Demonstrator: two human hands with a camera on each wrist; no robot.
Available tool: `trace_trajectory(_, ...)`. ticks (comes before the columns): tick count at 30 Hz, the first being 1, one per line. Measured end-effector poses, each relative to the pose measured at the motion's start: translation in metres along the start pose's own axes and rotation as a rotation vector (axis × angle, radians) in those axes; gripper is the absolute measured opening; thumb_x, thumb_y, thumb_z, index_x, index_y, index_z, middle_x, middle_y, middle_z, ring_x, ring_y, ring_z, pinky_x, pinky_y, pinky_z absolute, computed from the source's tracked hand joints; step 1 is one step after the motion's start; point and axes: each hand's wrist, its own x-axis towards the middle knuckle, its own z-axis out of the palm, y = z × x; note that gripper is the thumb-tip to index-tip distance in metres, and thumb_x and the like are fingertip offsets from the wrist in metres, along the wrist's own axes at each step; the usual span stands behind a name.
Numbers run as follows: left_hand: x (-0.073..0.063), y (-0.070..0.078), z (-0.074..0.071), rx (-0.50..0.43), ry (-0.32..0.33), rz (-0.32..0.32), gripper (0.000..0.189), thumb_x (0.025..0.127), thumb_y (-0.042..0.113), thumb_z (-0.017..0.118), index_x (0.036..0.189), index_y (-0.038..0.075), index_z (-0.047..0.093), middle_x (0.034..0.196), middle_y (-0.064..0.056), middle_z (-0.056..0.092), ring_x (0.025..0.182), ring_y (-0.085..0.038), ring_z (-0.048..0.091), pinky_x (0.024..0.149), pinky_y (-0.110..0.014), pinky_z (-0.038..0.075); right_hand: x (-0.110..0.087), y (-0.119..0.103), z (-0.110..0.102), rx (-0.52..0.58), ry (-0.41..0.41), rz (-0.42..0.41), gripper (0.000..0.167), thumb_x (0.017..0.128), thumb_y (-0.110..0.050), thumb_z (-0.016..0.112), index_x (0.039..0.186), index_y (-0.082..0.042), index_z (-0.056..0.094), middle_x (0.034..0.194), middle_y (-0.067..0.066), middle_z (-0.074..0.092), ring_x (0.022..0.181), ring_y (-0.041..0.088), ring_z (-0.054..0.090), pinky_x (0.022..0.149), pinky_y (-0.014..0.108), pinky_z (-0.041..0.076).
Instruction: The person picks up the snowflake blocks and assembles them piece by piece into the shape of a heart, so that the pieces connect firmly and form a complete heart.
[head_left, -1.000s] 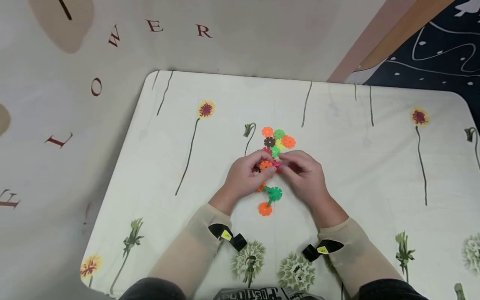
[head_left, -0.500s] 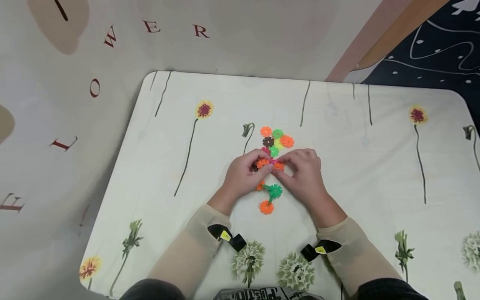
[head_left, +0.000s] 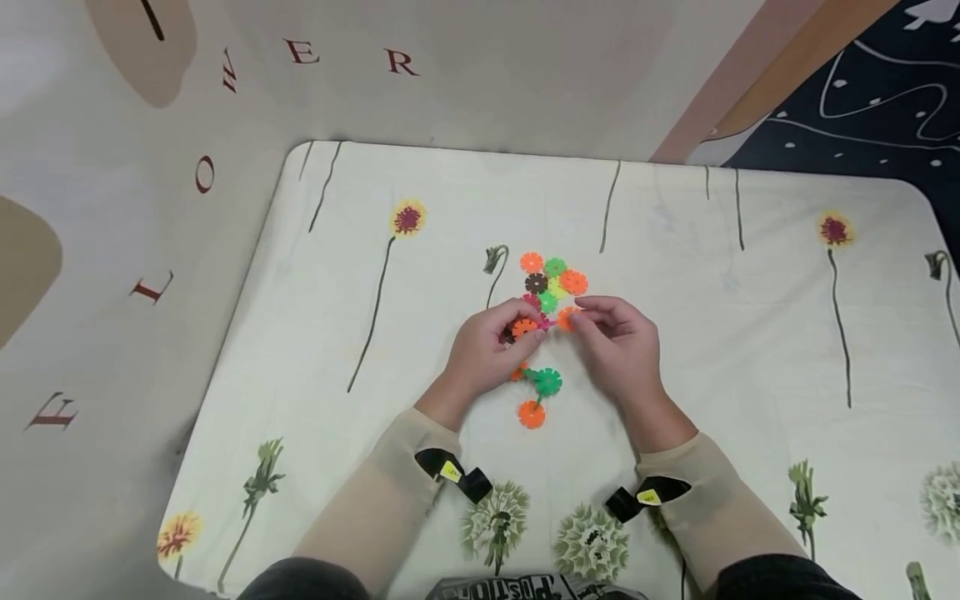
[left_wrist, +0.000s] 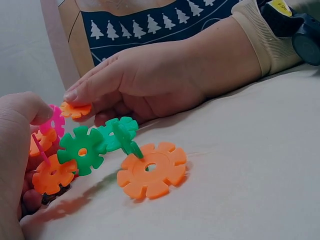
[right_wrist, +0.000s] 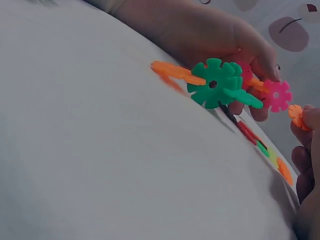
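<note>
1. The left hand (head_left: pixel 486 350) has fingers and thumb curled round the far part of a chain (left_wrist: pixel 92 150) of joined discs, at the middle of the table (head_left: pixel 720 333).
2. The right hand (head_left: pixel 624 348) pinches 1 loose orange disc (head_left: pixel 567 318) between thumb and fingers.
3. That disc is just right of the chain's pink disc (right_wrist: pixel 277 95), which pokes out past the left fingertips; the 2 look slightly apart, though the small scale makes it hard to be sure.
4. Nearer than the left hand, the chain runs through green discs (head_left: pixel 548 382) to 1 orange end disc (left_wrist: pixel 137 172).
5. Beyond the hands is a cluster (head_left: pixel 556 267) of orange, green, brown, yellow and red discs, some overlapping.
6. Both sleeves (head_left: pixel 382 492) are beige, each with 1 black strap (head_left: pixel 654 492) at the wrist.
7. The table's white cover carries printed flowers.
</note>
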Motion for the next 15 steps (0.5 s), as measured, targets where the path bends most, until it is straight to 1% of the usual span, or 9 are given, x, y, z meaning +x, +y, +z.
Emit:
trace_trajectory(3,-0.0001,-0.0008,0.0003,0.0,0.003,0.012,0.012,0.099,0.019,0.073,0.109,0.012,0.072,0.087,0.005,0.066,0.073,-0.012,0.056,0.067,-0.03,0.047,-0.0003,-0.0003,0.0004,0.007,-0.003,0.006,0.015,0.093,0.006,0.079,0.107,0.007,0.077,0.084,-0.009,0.074,0.08,0.009,0.071,0.079,0.02,0.056)
trace_trajectory(9,-0.0004,-0.0021,0.0007,0.007,0.007,0.021,0.011,0.099,0.019,0.074,0.108,0.012,0.072,0.087,0.004,0.066,0.073,-0.011,0.056,0.067,-0.03,0.047,-0.0003,0.0003,0.0006,0.012,-0.034,-0.001,0.012,0.092,0.009,0.078,0.104,0.008,0.077,0.087,-0.008,0.074,0.082,0.009,0.07,0.081,0.021,0.056)
trace_trajectory(15,0.0005,-0.0001,-0.0002,-0.011,-0.01,0.039,0.012,0.099,0.019,0.075,0.109,0.013,0.076,0.103,0.003,0.074,0.078,-0.01,0.059,0.073,-0.031,0.05,0.0001,0.0014,0.0002,0.008,-0.047,-0.011,0.012,0.093,0.008,0.077,0.105,0.006,0.077,0.088,-0.008,0.074,0.082,0.01,0.069,0.079,0.021,0.055)
